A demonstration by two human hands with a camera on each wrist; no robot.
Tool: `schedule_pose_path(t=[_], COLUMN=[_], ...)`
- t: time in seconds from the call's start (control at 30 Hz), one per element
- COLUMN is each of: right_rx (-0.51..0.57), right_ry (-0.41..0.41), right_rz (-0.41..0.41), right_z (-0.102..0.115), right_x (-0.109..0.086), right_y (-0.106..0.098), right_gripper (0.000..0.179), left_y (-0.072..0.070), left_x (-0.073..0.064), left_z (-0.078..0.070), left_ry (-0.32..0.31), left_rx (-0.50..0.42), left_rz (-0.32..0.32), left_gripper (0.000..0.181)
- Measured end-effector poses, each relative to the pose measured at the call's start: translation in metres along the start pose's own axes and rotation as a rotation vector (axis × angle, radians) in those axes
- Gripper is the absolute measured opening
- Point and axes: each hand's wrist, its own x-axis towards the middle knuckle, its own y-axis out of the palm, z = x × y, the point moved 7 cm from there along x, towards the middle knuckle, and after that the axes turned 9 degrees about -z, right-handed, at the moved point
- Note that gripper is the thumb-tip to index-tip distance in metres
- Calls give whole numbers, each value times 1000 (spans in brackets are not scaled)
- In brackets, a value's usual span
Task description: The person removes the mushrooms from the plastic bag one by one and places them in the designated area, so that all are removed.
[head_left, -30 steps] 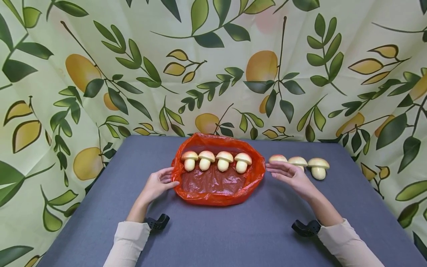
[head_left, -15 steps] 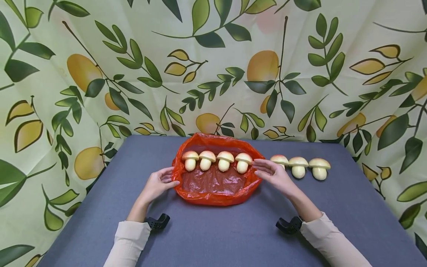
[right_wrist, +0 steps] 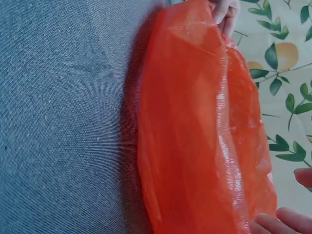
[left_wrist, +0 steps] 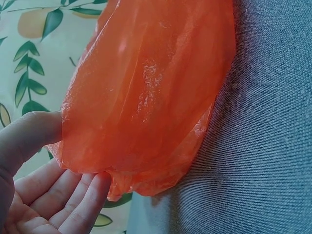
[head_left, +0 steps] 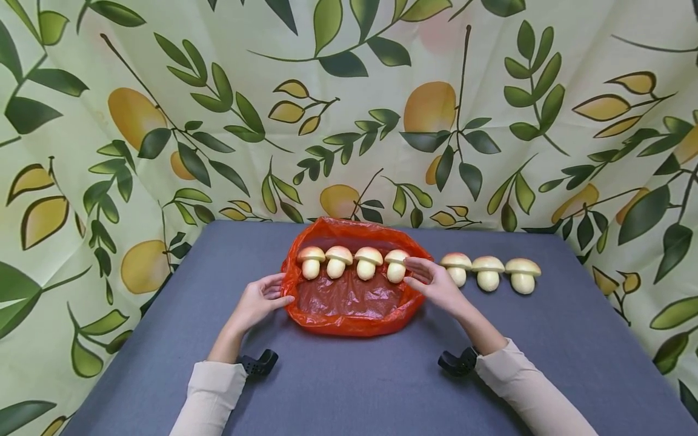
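Observation:
An open red plastic bag (head_left: 343,324) lies on the table with several toy-like mushrooms (head_left: 368,257) in a row inside it. My left hand (head_left: 259,306) holds the bag's left rim, thumb on one side of the film and fingers on the other. Over the right rim reaches my right hand (head_left: 438,287), its fingertips right at the rightmost mushroom (head_left: 395,270) in the bag. The thumb and fingers (right_wrist: 287,222) of that hand are apart in the right wrist view. Bag film (left_wrist: 146,97) fills much of the left wrist view and hides the mushrooms there.
Three more mushrooms (head_left: 488,274) stand in a row on the grey-blue table (head_left: 349,387), right of the bag. A cloth with leaf and fruit print (head_left: 349,121) hangs behind the table and along its sides. Each wrist carries a black camera mount (head_left: 260,363).
My right hand has moved left from beside the three mushrooms, across the bag's right rim to the rightmost mushroom inside. The left hand keeps its place on the bag.

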Motion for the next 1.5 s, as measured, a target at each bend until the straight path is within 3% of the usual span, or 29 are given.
schedule_pose_path(t=[0.53,0.9,1.17,1.5], right_rx=[-355,-395,-415,-307], right_ry=[-102,-117,-115,-126], right_rz=[-110,-115,-102,-82], right_z=[4,4,5,12], right_x=[16,24,16,3], right_y=[5,10,14,24], right_gripper=[49,49,47,39], left_y=[2,1,1,2], left_x=[0,0,0,2], left_z=[-1,-2,-1,2], left_ry=[-7,-8,-11,-9], left_rx=[-33,-27,-19,-2], left_rz=[4,6,-3,-2], left_gripper=[57,58,57,58])
